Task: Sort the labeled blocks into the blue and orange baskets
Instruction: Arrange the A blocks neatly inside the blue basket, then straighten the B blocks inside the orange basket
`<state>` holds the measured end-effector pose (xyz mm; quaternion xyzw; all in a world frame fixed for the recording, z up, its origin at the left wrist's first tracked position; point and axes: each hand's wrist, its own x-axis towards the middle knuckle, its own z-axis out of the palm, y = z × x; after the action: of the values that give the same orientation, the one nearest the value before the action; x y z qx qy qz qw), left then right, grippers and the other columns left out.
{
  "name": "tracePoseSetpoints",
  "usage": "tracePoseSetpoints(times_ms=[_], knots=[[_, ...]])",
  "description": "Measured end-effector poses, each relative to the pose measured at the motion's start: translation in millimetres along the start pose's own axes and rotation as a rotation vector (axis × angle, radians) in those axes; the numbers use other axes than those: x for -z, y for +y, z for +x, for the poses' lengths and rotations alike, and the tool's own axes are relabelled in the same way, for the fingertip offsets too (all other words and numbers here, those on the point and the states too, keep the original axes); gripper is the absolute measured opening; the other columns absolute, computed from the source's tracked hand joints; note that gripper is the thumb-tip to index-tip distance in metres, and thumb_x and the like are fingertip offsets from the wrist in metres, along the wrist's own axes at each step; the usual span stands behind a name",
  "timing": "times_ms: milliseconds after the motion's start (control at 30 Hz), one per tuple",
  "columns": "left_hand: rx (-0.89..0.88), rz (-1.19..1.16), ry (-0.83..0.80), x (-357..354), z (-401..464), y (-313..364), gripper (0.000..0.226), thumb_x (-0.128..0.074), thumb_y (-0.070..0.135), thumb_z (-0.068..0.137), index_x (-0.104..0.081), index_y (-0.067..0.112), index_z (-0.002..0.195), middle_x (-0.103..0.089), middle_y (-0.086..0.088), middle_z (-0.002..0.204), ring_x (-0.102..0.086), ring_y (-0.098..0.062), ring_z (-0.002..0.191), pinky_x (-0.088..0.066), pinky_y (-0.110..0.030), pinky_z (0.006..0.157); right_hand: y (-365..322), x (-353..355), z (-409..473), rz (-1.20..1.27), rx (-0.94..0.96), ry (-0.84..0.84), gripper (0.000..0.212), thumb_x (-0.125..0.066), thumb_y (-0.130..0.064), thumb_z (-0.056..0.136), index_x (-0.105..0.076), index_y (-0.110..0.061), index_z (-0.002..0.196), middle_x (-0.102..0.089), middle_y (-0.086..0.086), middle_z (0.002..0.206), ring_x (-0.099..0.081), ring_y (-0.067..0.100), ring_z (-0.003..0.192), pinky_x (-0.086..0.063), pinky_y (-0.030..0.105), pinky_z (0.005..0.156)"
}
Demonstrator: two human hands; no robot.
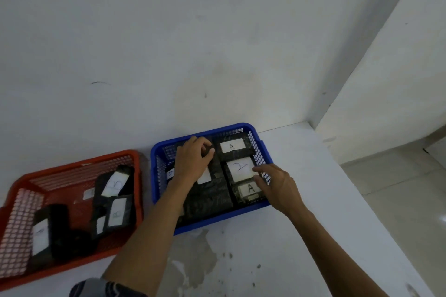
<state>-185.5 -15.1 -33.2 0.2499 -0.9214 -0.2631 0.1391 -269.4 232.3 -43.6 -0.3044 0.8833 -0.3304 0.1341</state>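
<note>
The blue basket (161, 149) stands against the wall and holds several black blocks with white "A" labels, such as the far one (232, 146), the middle one (240, 168) and the near one (249, 189). My left hand (193, 159) reaches into its far left part, fingers curled around a black block (212, 164) there. My right hand (275, 183) rests on the basket's right side, fingertips touching the edge of the middle block. To the left, the orange basket (79, 164) holds several black blocks labeled "B" (115, 184).
Both baskets sit on a white surface (301, 236) with stains near the front. The wall rises just behind them. The surface's right edge drops to a tiled floor (398, 188). A patterned sleeve or garment (96, 289) shows at the bottom.
</note>
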Motion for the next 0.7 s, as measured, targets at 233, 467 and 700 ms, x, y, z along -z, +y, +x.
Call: tracePoseSetpoints(times_ms=[233, 467, 700], knots=[[0.051, -0.079, 0.165, 73, -93, -61, 0.007, -0.061, 0.028, 0.092, -0.066, 0.024, 0.094, -0.063, 0.009, 0.088, -0.059, -0.012, 0.081, -0.053, -0.042, 0.078, -93, -45, -7, 0.169, 0.211, -0.110, 0.018, -0.063, -0.031, 0.097, -0.065, -0.025, 0.113, -0.066, -0.018, 0.093, -0.063, -0.004, 0.075, -0.051, 0.010, 0.065], [0.221, -0.035, 0.245, 136, -178, -159, 0.005, -0.067, 0.022, 0.090, -0.066, 0.022, 0.094, -0.063, 0.009, 0.090, -0.058, -0.007, 0.081, -0.054, -0.031, 0.077, -179, -132, -31, 0.262, 0.251, -0.281, 0.024, -0.066, -0.029, 0.095, -0.066, -0.023, 0.119, -0.068, -0.013, 0.092, -0.064, 0.004, 0.077, -0.054, 0.022, 0.074], [0.344, 0.030, 0.104, 185, -216, -259, 0.036, -0.071, 0.034, 0.088, -0.064, 0.019, 0.119, -0.064, -0.004, 0.122, -0.061, -0.022, 0.113, -0.049, -0.035, 0.099, -231, -207, -48, 0.054, 0.196, -0.242, 0.050, -0.074, -0.037, 0.087, -0.057, -0.026, 0.133, -0.060, -0.001, 0.127, -0.053, 0.017, 0.113, -0.052, 0.037, 0.094]])
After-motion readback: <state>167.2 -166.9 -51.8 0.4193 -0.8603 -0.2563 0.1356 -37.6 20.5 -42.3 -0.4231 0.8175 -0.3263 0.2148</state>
